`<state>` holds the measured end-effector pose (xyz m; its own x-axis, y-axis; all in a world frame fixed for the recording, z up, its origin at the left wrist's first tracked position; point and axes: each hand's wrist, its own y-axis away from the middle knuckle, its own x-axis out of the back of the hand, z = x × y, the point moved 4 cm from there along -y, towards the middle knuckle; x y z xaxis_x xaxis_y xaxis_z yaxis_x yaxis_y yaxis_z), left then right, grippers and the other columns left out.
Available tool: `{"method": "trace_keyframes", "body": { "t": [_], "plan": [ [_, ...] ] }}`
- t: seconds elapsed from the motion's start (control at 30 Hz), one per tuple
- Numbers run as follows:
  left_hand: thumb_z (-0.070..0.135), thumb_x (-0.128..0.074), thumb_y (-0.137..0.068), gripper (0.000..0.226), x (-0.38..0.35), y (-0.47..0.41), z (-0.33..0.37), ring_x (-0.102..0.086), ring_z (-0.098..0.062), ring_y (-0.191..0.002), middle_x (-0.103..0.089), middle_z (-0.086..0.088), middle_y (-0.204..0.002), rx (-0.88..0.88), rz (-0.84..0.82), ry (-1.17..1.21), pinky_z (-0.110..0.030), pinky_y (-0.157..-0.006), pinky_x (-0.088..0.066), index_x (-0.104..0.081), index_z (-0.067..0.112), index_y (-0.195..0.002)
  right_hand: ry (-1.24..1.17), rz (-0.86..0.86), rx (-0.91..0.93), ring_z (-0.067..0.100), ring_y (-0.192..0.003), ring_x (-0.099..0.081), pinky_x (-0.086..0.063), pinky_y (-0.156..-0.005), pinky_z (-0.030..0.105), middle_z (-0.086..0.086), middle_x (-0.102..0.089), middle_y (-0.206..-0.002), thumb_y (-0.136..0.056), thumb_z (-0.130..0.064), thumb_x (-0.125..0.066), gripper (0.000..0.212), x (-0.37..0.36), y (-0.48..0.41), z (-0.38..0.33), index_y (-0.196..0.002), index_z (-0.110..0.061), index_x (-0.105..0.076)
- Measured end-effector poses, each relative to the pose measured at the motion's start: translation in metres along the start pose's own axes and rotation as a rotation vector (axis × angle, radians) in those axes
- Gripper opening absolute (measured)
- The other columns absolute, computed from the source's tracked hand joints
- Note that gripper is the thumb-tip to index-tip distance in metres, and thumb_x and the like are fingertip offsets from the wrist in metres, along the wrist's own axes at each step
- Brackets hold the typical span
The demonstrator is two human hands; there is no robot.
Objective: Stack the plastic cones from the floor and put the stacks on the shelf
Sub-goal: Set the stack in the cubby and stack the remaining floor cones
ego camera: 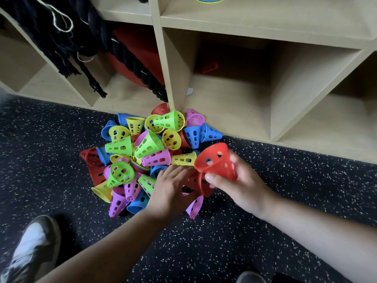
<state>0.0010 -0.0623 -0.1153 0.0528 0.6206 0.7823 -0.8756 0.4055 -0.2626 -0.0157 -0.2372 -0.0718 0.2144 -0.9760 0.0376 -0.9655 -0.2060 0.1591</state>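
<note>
A heap of perforated plastic cones [146, 152] in red, blue, yellow, green and pink lies on the dark speckled floor before the wooden shelf [230, 99]. My right hand [238, 186] grips a red cone [216, 162] by its narrow end, wide mouth turned up and left, just above the heap's right side. My left hand [173, 188] reaches into the heap's near side with fingers extended over another red cone [199, 183], touching it; whether the fingers curl round it is hidden.
The shelf's lower cubbies stand open behind the heap; the one right of the divider [167, 64] holds a small red object [210, 67] at the back. Dark fringed fabric [67, 41] hangs in the left cubbies. My shoe [30, 248] is at bottom left.
</note>
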Motion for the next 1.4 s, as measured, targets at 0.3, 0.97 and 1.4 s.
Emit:
{"method": "trace_keyframes", "body": {
  "t": [0.3, 0.97, 1.4],
  "plan": [
    [0.024, -0.089, -0.067, 0.05, 0.009, 0.01, 0.007, -0.064, 0.008, -0.089, -0.067, 0.033, -0.095, 0.443, 0.076, 0.369, -0.007, -0.074, -0.046, -0.056, 0.041, -0.1, 0.039, 0.187, 0.196, 0.008, -0.109, -0.06, -0.043, -0.094, 0.02, -0.009, -0.065, -0.114, -0.086, -0.04, -0.06, 0.048, 0.026, -0.001, -0.025, -0.126, -0.017, -0.05],
    [0.012, -0.09, -0.066, 0.064, 0.047, 0.039, -0.012, -0.062, 0.01, -0.096, -0.068, 0.025, -0.1, 0.437, 0.156, 0.294, -0.003, -0.079, -0.043, -0.055, 0.045, -0.108, 0.62, -0.124, -0.196, -0.004, -0.107, -0.058, -0.049, -0.098, 0.02, -0.018, -0.061, -0.128, -0.083, -0.023, -0.077, 0.053, 0.002, -0.004, 0.09, -0.131, -0.034, -0.059],
    [0.019, -0.094, -0.059, 0.062, 0.038, 0.057, -0.031, -0.056, 0.02, -0.094, -0.061, 0.028, -0.097, 0.502, 0.135, 0.156, 0.002, -0.075, -0.039, -0.064, 0.026, -0.113, 0.572, 0.187, -0.103, 0.008, -0.069, -0.069, -0.056, -0.062, 0.02, -0.011, -0.072, -0.076, -0.088, -0.019, -0.071, 0.008, 0.009, -0.01, 0.062, -0.083, -0.024, -0.067]
  ]
}}
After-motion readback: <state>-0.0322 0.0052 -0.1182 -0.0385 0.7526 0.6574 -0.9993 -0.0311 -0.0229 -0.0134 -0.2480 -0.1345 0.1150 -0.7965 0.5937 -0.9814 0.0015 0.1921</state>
